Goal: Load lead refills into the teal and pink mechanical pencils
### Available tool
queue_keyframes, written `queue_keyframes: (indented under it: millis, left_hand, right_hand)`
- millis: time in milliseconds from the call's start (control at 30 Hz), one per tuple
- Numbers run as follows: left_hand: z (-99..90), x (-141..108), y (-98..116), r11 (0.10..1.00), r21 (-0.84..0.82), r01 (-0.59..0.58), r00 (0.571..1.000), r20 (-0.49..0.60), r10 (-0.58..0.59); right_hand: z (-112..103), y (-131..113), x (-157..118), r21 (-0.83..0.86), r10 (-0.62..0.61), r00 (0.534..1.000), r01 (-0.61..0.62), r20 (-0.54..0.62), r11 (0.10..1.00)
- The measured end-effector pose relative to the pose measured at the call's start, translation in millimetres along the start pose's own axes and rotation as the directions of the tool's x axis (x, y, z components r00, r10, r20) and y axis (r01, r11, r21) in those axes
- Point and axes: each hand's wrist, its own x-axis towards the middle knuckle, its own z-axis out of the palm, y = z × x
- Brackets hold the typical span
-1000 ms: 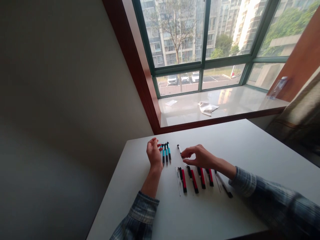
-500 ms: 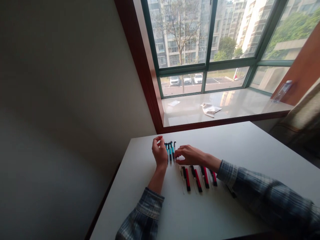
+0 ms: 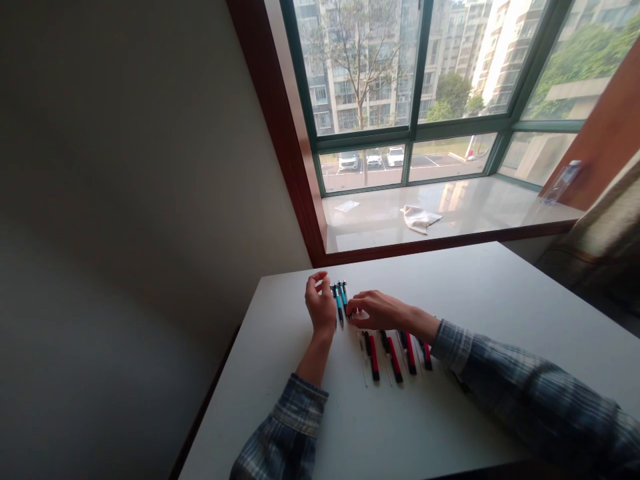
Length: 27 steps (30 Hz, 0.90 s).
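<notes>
Though bright, teal pens (image 3: 339, 300) partly hidden

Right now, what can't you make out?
All in the head view:
Exact number of blue pens: left hand covers part of the group.
Contact at right hand: hidden by its fingers.
Markings on red-and-black pieces: too small.
Right sleeve: cut off by right edge.
</notes>
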Motion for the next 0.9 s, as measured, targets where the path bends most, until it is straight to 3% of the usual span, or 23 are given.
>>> queue_keyframes:
  millis: [167, 333, 533, 633, 700, 800, 900]
  left_hand:
    - [0.1, 1.2, -0.8, 0.999, 0.035, -0.022, 1.0, 0.006, 0.022]
    - [-0.4, -1.9, 1.0, 0.998, 0.028, -0.053, 0.999, 0.008, 0.053]
    - [1.8, -8.3, 6.3, 0.996, 0.023, -0.092, 0.996, 0.022, 0.091]
    - [1.0, -9.8, 10.1, 0.991, 0.075, -0.114, 0.99, 0.09, 0.107]
    - [0.0, -10.9, 12.0, 0.978, 0.118, -0.173, 0.967, 0.211, 0.146]
    - [-1.1, -14.2, 11.9, 0.915, 0.194, -0.354, 0.875, 0.415, 0.25]
    - [-2.1, -17.1, 7.9, 0.808, 0.314, -0.498, 0.797, 0.533, 0.284]
  right_hand:
    - [-2.9, 1.7, -6.3, 0.035, 0.026, 0.999, -0.025, -0.027, 0.999]
    - [-15.3, -17.0, -33.9, 0.123, 0.181, 0.98, -0.17, -0.08, 0.978]
    - [-7.7, -38.9, -51.6, 0.065, 0.244, 0.969, -0.245, 0.029, 0.967]
    - [-0.7, -39.4, -48.8, 0.043, 0.254, 0.966, -0.256, 0.051, 0.966]
    - [1.2, -39.3, -46.6, 0.032, 0.256, 0.965, -0.258, 0.058, 0.966]
    - [1.5, -41.3, -44.7, 0.007, 0.246, 0.968, -0.246, 0.049, 0.969]
    - [0.6, -44.6, -43.9, -0.008, 0.246, 0.969, -0.246, 0.034, 0.969]
